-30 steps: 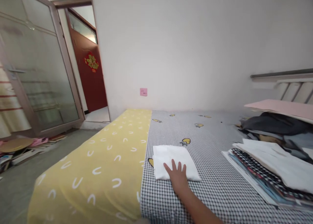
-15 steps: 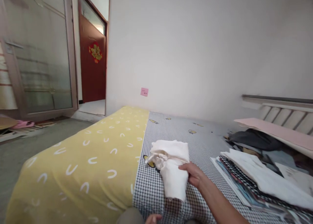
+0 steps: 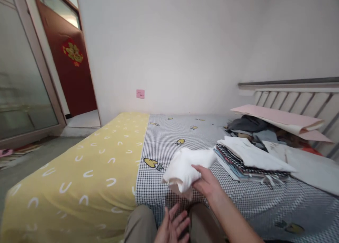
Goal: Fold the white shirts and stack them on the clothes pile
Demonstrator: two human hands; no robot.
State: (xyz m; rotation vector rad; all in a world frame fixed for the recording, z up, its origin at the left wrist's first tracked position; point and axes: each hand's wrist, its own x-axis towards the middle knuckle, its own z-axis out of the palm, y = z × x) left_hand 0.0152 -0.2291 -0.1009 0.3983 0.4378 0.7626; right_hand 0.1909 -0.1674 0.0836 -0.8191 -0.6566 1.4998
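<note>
A bundled white cloth (image 3: 182,165), perhaps a folded garment, is gripped by my right hand (image 3: 206,181) with the thumb on top. It is held over the near part of the checked bed sheet (image 3: 164,140), its loose end reaching right toward a clothes stack. Whether its underside touches the bed I cannot tell. Below it, between my knees, my left hand (image 3: 174,223) has its fingers spread and holds nothing. The exact kind of garment does not show.
To the right lies a stack of folded clothes (image 3: 254,158), white on top. Behind it are dark clothes (image 3: 246,124) under a pink board (image 3: 278,116), near the bed rail (image 3: 293,98). A yellow patterned sheet (image 3: 87,165) covers the left side.
My right hand has lifted and turned the white cloth, so its loose end now points right. My left hand has come further into view, fingers spread. The view has swung right.
</note>
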